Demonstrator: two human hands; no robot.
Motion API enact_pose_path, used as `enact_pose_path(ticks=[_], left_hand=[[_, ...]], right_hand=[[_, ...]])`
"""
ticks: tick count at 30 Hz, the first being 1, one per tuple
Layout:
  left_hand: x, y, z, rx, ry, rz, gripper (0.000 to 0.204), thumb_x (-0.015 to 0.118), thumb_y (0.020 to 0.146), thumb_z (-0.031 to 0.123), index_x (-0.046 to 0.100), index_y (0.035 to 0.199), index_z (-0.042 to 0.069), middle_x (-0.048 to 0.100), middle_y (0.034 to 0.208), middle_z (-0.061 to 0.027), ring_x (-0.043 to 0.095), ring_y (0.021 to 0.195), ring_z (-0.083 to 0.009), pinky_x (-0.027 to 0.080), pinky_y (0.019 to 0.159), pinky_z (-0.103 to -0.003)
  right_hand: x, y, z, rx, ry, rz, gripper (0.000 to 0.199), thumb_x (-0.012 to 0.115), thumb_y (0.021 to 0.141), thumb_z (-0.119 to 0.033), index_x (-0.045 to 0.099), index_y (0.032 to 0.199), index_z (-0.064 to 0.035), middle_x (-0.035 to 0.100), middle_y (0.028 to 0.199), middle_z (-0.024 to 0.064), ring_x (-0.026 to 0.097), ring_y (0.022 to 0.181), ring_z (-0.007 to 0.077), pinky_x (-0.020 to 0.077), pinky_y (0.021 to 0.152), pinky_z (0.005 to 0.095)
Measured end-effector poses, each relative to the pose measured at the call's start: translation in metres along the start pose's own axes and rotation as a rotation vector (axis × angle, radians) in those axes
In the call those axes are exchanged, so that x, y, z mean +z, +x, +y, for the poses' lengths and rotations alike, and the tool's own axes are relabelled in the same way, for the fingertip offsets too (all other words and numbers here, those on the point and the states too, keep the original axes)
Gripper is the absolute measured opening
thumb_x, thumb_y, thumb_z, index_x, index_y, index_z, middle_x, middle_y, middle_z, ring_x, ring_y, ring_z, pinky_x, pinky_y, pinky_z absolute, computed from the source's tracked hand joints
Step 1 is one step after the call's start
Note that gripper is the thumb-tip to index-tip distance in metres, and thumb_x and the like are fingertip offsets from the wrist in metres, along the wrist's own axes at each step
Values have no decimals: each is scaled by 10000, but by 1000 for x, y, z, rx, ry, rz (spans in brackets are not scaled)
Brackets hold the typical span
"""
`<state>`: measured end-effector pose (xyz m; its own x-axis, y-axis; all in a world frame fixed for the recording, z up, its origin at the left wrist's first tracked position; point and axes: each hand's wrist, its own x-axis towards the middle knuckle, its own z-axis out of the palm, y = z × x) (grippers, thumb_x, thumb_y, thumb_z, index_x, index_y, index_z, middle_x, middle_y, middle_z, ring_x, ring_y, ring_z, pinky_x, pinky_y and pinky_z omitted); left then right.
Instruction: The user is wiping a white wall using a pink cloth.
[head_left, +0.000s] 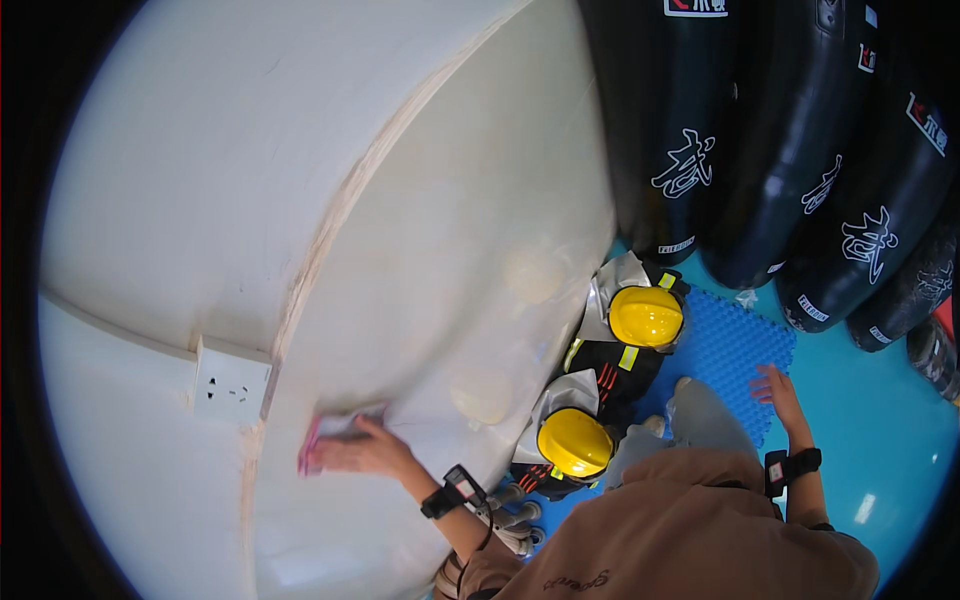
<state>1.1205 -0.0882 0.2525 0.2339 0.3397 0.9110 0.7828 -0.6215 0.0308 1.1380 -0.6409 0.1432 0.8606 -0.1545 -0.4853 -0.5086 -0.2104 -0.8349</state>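
Observation:
My left hand (pixel 368 452) is flattened over a pink-edged cloth (pixel 314 440), pressing it against the glossy cream wall panel (pixel 430 270). Part of the cloth lies hidden beneath the palm and fingers. The white socket box (pixel 232 382) is up and to the left of that hand. On my right side, my right hand (pixel 783 400) hangs in the air above the floor. Its fingers are spread, and nothing is in it. Black straps with small devices circle both wrists.
Two yellow helmets (pixel 646 316) with silver hoods and dark striped gear stand along the wall's foot, close to my legs. Several tall black punching bags (pixel 780 150) line the far right. A blue textured mat (pixel 735 335) lies on the glossy turquoise floor (pixel 880 430).

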Motion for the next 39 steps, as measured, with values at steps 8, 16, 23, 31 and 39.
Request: enact_pose_path(ticks=[8,16,23,31,39], left_hand=[[19,47,53,-392,-34,395,627,218,839,416,79,1245,-41,47,1301,-219,50,1203,-365,67,947,-473],[48,57,258,-21,-34,324,513,256,843,361,235,1238,35,172,1291,-181,179,1182,-353,142,941,-467],[77,86,441,204,-99,97,596,459,720,289,247,1248,112,168,1310,-119,130,1209,-304,97,960,-460],[118,67,599,645,-468,-241,555,446,713,163,269,1237,124,250,1289,-6,233,1182,-157,159,967,-361],[96,66,567,703,-320,-208,579,432,708,173,235,1253,159,232,1293,43,237,1171,-91,146,969,-271]], right_hand=[[-4,58,-23,30,88,-63,529,278,819,-465,479,1039,-28,579,815,99,554,661,167,411,583,263],[-68,151,-20,125,80,-24,612,264,791,-535,448,1076,-26,569,869,117,561,709,189,424,617,286],[-120,229,-53,147,147,-74,645,271,774,-564,410,1106,-28,564,892,132,560,710,207,416,648,317],[-175,277,-48,229,290,62,593,290,783,-543,392,1124,-68,566,889,123,553,720,198,418,641,316],[-158,281,-67,290,325,-51,593,315,782,-534,394,1111,-48,553,911,151,558,695,221,433,565,290]])
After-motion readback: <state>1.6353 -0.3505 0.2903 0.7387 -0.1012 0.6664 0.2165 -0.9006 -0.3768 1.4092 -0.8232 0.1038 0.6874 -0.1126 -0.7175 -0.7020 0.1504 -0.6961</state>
